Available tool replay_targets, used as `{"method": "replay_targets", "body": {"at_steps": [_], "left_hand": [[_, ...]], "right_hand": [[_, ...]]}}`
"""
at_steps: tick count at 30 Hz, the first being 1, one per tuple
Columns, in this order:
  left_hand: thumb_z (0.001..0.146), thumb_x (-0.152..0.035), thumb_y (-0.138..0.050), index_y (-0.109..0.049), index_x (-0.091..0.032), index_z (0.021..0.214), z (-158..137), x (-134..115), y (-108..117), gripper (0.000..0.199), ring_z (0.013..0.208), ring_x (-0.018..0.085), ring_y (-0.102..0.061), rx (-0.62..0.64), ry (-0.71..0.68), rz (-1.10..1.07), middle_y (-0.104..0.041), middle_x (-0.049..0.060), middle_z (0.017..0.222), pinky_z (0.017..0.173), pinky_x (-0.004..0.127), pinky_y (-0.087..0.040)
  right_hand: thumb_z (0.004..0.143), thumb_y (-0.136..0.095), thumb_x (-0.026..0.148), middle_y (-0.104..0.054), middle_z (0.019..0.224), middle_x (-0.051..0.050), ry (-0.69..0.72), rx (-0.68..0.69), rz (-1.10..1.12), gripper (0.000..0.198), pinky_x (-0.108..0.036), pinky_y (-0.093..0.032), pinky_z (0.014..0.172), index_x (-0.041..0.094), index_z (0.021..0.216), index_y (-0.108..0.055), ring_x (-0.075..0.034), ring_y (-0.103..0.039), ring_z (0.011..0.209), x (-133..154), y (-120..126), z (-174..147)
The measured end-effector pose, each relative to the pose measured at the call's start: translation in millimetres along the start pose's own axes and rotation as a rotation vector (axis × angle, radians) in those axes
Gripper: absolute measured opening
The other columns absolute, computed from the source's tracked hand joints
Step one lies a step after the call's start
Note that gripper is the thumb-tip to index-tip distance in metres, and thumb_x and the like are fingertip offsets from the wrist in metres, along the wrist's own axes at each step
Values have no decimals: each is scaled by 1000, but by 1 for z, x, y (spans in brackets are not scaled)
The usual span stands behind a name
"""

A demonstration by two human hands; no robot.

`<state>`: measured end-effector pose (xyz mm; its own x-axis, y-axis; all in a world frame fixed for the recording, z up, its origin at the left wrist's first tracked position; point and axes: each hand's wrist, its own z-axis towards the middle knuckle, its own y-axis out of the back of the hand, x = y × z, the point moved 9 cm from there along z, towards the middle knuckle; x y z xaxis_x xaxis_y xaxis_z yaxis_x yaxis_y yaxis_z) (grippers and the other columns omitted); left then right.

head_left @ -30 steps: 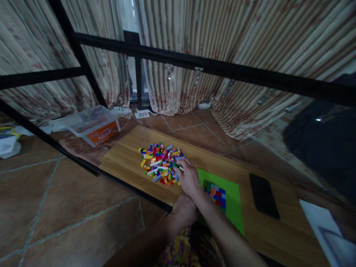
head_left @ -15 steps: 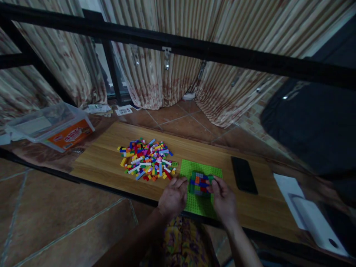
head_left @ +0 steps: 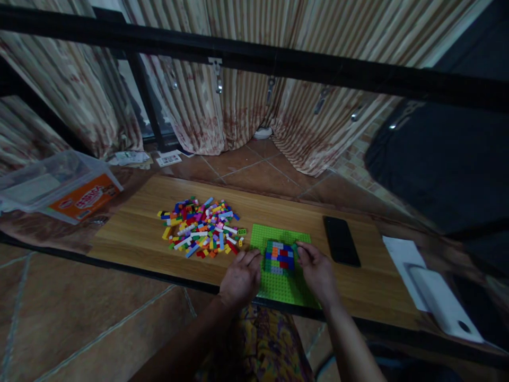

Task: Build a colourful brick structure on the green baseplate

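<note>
A green baseplate [head_left: 274, 289] lies on the wooden board near its front edge. On it stands a low block of red, blue, orange, grey and green toy bricks [head_left: 280, 258]. My right hand [head_left: 316, 268] is at the right side of this block, thumb and fingers pinched on a small dark green brick [head_left: 295, 247]. Over the plate's left edge, my left hand [head_left: 242, 276] is closed with curled fingers. Its fingertips are hidden, so what they hold, if anything, does not show.
Loose bricks [head_left: 202, 228] in many colours are heaped left of the baseplate. A black phone [head_left: 341, 241] lies to the right, with white paper [head_left: 401, 260] and a white device [head_left: 445, 305] beyond. A clear plastic box [head_left: 83, 196] stands far left. A dark rail [head_left: 254, 53] crosses above.
The view has shifted slightly. My right hand has drawn back to the right from over the brick block, uncovering more of it. My left hand stays by the plate's left edge.
</note>
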<state>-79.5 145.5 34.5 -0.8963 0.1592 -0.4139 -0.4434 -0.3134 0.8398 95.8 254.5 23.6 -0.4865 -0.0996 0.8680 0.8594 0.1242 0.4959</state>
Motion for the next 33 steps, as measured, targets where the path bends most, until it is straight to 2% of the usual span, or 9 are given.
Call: {"method": "replay_targets", "body": {"at_steps": [3,8,15,23,27,30,33], "left_hand": [[91,-17,-46,-61,-13,118,0,0,0,31,112,23,-57,-4,-7,-3,-62,10,125,102,40,-47],[91,-16,-46,-60,-12,119,-1,0,-2,31,114,23,-56,-5,-6,-8,-62,10,125,104,40,-45],[91,-15,-46,-60,-13,118,0,-2,2,31,112,23,-57,-40,-20,-20,-63,11,122,102,41,-46],[90,-14,-45,-60,-14,118,0,1,-3,32,112,24,-57,3,18,-44,-61,11,125,100,42,-48],[88,-13,-46,-61,-14,117,0,0,0,32,111,24,-56,-8,16,-44,-62,10,124,99,41,-48],[89,-14,-46,-60,-14,118,0,-1,1,32,111,24,-56,-9,8,-45,-61,11,124,99,42,-48],[90,-15,-46,-60,-14,118,-1,1,-1,32,110,24,-56,0,13,-59,-61,11,125,99,42,-48]], "right_hand": [[83,-54,50,-72,102,-11,9,-7,23,41,-39,-52,75,18,105,-69,-24,-67,80,5,-3,0],[83,-53,46,-74,96,-13,39,-69,-59,38,-39,-50,78,16,97,-71,-26,-68,85,17,-3,-1],[85,-48,48,-75,85,-11,7,-71,-204,38,-34,-47,69,17,92,-70,-24,-68,75,27,-11,-1],[87,-44,50,-71,69,-7,20,-24,-354,41,-33,-44,61,19,88,-70,-22,-63,62,25,-8,-10],[87,-47,47,-72,89,-10,101,-39,-296,38,-35,-48,71,18,99,-69,-23,-65,77,28,-3,-8],[85,-52,44,-67,105,-12,191,21,-285,41,-40,-50,81,17,112,-66,-25,-63,92,32,-8,-4],[86,-51,42,-62,115,-12,273,84,-315,41,-45,-47,92,20,117,-64,-26,-58,106,36,-15,-3]]}}
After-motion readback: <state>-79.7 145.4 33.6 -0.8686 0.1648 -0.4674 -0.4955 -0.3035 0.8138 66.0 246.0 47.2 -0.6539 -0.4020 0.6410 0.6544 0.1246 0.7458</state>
